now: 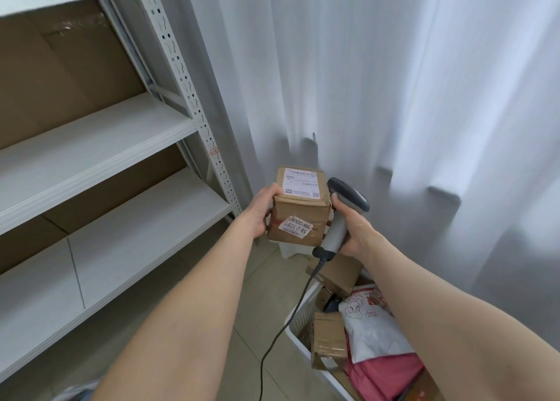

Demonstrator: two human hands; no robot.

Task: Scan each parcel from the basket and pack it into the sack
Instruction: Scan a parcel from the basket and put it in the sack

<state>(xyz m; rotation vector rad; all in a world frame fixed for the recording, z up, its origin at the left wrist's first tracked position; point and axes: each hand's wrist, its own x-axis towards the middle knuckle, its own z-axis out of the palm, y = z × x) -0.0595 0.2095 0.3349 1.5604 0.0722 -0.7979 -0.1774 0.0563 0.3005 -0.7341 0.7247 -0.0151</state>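
- L hand [260, 212]: grips box [298, 215] by its left side, thumb on the top-left edge, fingers curled round the far/under side.
- R hand [354, 231]: fingers wrapped round the handle of the scanner [338, 225]; index finger raised by the head.
- Box: brown carton, taped, held in mid-air betw. both hands, in front of the curtain [394, 82], above and left of the basket [300, 317].
- Box labels: white shipping label [301, 184] on top face; smaller sticker [295, 226] on near face, skewed.
- Scanner: grey, upright, just beside box's right side; contact w/ box cannot be told. Scan window direction not visible.
- Cable [281, 334]: black, hangs from scanner base down past basket's left edge to bottom of view.
- Basket: white, slotted wall, on the floor at lower right, partly behind R forearm.
- Basket contents: several brown cartons, a white poly bag [372, 328] w/ red print, a pink bag [385, 373].
- Rack [121, 134]: white metal shelving at left; cardboard behind the shelves.
- Bottom-left edge: grey-blue item, too cut off to identify.
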